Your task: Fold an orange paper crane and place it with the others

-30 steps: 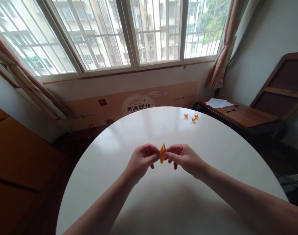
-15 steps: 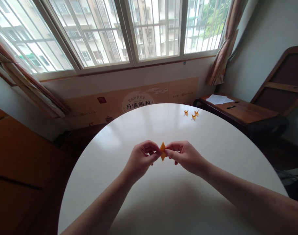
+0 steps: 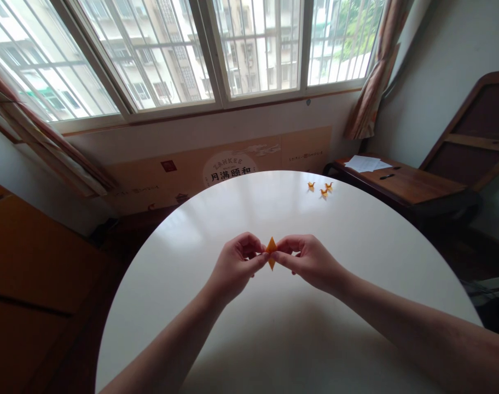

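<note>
A small folded piece of orange-yellow paper (image 3: 271,244), shaped like a narrow upright diamond, is held above the table between my two hands. My left hand (image 3: 238,262) pinches its left edge with thumb and finger. From the other side my right hand (image 3: 309,258) grips it the same way, the thumb lying across its middle. The thumb tips nearly meet and cover the diamond's centre. Three small folded paper birds of the same colour stand on the table's far right part: one bird (image 3: 311,186) at the left, another bird (image 3: 324,192) nearer me, a third bird (image 3: 329,186) at the right.
The round white table (image 3: 184,230) fills the space beneath my arms. Beyond its right edge, a low wooden stand (image 3: 425,189) bears paper sheets (image 3: 366,163) and a dark pen (image 3: 387,177). Barred windows (image 3: 257,49) and curtains (image 3: 372,93) lie behind.
My right thumb has shifted slightly left over the middle of the folded paper, closer to the left thumb. Both hands keep their pinch. The whole view has moved very slightly.
</note>
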A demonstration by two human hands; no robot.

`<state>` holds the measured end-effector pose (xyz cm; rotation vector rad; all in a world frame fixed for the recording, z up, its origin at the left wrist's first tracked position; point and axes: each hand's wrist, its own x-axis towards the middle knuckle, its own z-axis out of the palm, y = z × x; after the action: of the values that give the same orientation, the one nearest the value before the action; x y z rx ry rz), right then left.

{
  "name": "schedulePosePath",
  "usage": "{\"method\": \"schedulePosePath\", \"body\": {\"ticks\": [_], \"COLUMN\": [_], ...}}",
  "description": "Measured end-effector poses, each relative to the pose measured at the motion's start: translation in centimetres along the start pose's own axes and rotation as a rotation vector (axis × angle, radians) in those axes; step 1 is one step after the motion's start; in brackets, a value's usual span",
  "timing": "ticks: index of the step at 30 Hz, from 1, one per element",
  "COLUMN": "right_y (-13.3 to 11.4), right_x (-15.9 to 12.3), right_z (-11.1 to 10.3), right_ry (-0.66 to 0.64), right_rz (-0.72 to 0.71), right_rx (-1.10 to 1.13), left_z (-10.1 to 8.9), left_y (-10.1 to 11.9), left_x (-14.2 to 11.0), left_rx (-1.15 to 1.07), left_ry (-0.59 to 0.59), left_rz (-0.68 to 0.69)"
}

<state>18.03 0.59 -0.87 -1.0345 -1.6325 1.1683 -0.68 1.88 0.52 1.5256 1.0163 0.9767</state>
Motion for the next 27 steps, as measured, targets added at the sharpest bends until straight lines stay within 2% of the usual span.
{"method": "schedulePosePath", "body": {"ticks": [5, 10, 14, 22, 27], "right_y": [0.4, 0.9, 1.2, 0.8, 0.7], "right_x": [0.0, 0.0, -0.1, -0.3, -0.3], "right_z": [0.2, 0.4, 0.6, 0.7, 0.9], "right_ry": [0.028, 0.07, 0.074, 0.049, 0.052], "right_rz": [0.067, 0.079, 0.074, 0.092, 0.095], "right_rx": [0.12, 0.238, 0.248, 0.25, 0.25], "left_z": [0.4, 0.7, 0.8, 0.8, 0.8], "left_y": [0.0, 0.2, 0.3, 0.4, 0.6], "left_x": [-0.2, -0.4, -0.4, -0.4, -0.5], "left_rx": [0.047, 0.039, 0.072, -0.061, -0.078], "left_ry": [0.026, -0.064, -0.076, -0.04, -0.068], "left_rz": [0.023, -0.07, -0.096, -0.206, -0.212]}}
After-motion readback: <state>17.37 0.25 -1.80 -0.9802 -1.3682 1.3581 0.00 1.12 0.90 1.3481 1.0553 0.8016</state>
